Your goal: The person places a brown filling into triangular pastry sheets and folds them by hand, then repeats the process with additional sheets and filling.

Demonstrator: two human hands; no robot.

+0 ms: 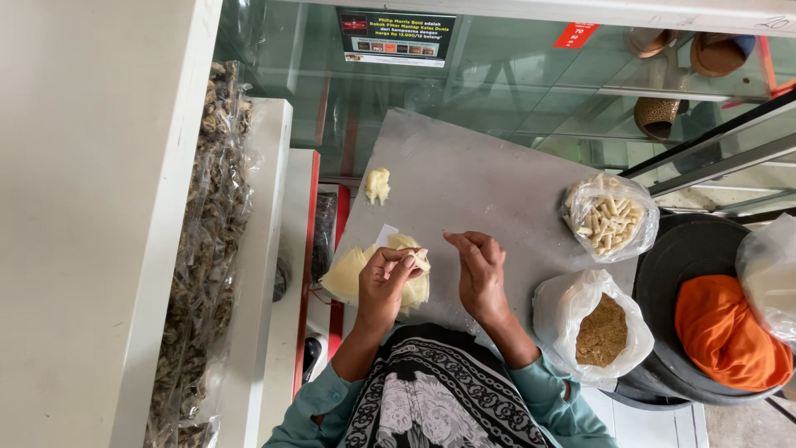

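1. Wrapper, a small pale piece, sits pinched at the fingertips of the left hand, above the near left part of the grey board.
2. Left hand: fingers curled in narrowly around the wrapper, thumb pressed to it, palm turned up toward the camera.
3. Right hand: loosely cupped, fingers bent and close together, fingertips pointing toward the left hand. It hovers just beside the wrapper; whether it touches it, or holds anything, cannot be told.
4. Under the left hand lies a stack of pale yellow sheets on the board's left edge.
5. A small pale lump lies farther up the board, well apart from both hands.
6. To the right stand two open plastic bags: one with pale finished rolls, one nearer with brown crumbs.
7. Beyond them a dark round tub holds an orange cloth.
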